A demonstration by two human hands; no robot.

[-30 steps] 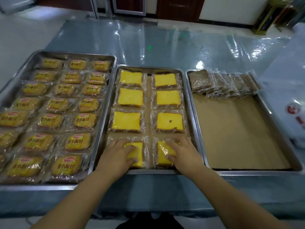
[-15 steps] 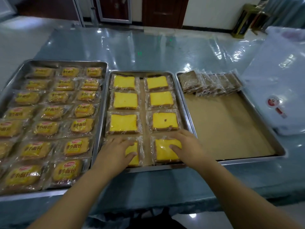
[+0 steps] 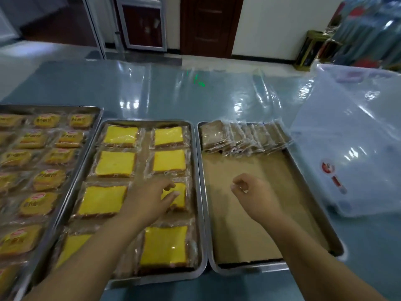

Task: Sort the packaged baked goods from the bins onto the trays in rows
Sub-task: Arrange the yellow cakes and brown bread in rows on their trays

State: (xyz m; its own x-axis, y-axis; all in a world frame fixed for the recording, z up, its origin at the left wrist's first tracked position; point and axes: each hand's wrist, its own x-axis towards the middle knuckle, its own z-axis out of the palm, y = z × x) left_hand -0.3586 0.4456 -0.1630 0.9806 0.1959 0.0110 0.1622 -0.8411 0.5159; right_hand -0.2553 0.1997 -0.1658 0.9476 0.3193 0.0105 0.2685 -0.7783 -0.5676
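The middle tray holds two columns of wrapped yellow cake slices. My left hand is over the third-row slice in the right column, fingers relaxed and spread, fingertips at its wrapper. My right hand hovers over the bare paper liner of the right tray, fingers loosely curled and holding nothing. A row of brown wrapped slices leans along that tray's back edge. The left tray is filled with rows of small round wrapped buns.
A translucent plastic bin with a red label lies to the right of the trays. All three trays stand side by side on a glossy blue table. Doors and a wall are beyond the far edge.
Both hands left the two front yellow slices. My left hand moved forward to the third row; my right hand moved right, over the right tray. The view shifted right.
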